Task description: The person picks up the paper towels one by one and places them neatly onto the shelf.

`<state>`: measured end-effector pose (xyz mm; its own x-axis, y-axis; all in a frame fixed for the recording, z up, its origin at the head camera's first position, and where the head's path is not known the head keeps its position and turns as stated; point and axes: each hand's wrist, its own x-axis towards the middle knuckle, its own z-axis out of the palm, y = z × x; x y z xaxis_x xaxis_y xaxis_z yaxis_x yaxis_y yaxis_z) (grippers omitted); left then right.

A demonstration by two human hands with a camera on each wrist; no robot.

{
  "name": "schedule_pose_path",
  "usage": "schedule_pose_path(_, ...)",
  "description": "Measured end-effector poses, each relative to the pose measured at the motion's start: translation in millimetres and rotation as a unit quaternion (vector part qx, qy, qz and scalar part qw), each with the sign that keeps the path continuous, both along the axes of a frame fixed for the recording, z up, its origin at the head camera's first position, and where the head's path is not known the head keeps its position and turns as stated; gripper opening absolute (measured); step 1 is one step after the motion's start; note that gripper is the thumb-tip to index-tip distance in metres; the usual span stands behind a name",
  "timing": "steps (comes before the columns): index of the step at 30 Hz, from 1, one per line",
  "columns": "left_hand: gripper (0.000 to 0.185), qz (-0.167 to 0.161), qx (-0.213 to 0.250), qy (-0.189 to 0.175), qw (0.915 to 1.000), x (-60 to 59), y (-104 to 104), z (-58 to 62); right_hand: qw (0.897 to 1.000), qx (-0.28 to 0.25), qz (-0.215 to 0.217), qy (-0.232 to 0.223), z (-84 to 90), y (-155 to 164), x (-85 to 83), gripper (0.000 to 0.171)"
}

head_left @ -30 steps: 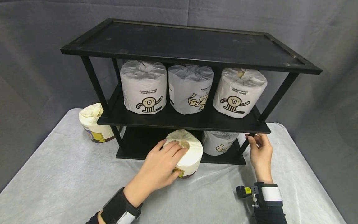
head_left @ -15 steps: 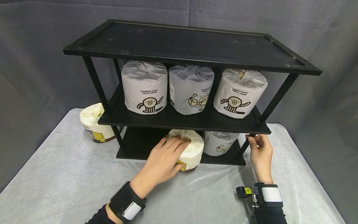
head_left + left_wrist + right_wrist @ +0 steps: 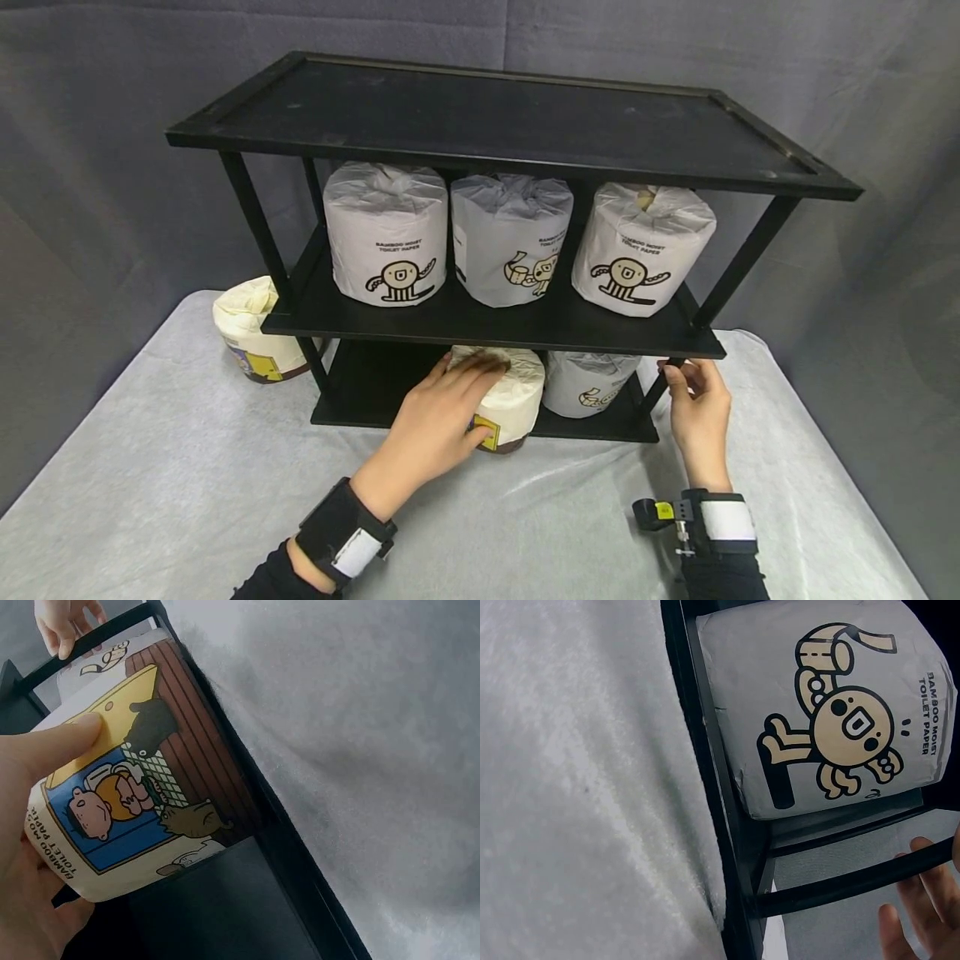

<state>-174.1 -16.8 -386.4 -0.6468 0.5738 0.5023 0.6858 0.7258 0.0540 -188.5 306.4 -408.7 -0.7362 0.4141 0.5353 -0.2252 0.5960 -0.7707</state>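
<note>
Left hand: my left hand [image 3: 431, 421] gripped the cream-wrapped toilet paper roll with the yellow and blue cartoon label [image 3: 504, 398], fingers curled over its top and thumb pressed on the yellow panel [image 3: 112, 727].
Held roll, position: it stood upright at the front edge of the bottom shelf of the black three-tier metal rack [image 3: 495, 325], part under the middle shelf.
Right hand: my right hand [image 3: 697, 404] held the rack's slanted front right leg [image 3: 660, 385], fingers wrapped round the bar.
Bottom shelf, contents: the held roll and, just beside it on the right, one grey-wrapped roll with a cartoon figure [image 3: 588, 385], upright.
Middle shelf, contents: three grey-wrapped rolls with cartoon figures in a row, left [image 3: 385, 233], centre [image 3: 510, 240] and right [image 3: 642, 248], all upright.
Top shelf: a flat black tray surface [image 3: 495, 112].
Outside the rack: a second cream-wrapped roll [image 3: 251, 329] stood on the pale grey table cloth [image 3: 172, 483], beside the rack's left legs.
</note>
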Motion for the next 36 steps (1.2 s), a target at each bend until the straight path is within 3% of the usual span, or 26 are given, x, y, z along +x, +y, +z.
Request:
schedule_pose_path(4,0.072,0.002,0.003,-0.016,0.9999,-1.8,-0.3,1.5,1.000,0.002,-0.003,-0.005,-0.1,-0.1,-0.5,0.020)
schedule_pose_path(11,0.074,0.023,-0.009,-0.012,0.9996,-6.3,5.6,1.9,1.000,-0.001,-0.006,-0.005,-0.5,-0.5,-0.7,0.020)
schedule_pose_path(19,0.074,0.042,-0.014,-0.043,0.9981,-12.6,12.3,3.2,1.000,-0.003,0.000,0.001,0.0,-2.4,0.0,0.020)
schedule_pose_path(24,0.073,0.058,-0.013,-0.064,0.9962,-20.0,17.8,0.8,1.000,0.000,-0.004,0.000,-0.5,-1.9,-1.0,0.020)
schedule_pose_path(36,0.068,0.065,0.017,-0.067,0.9955,-35.4,27.0,-7.4,1.000,0.007,-0.009,-0.009,-0.8,-0.5,0.3,0.022)
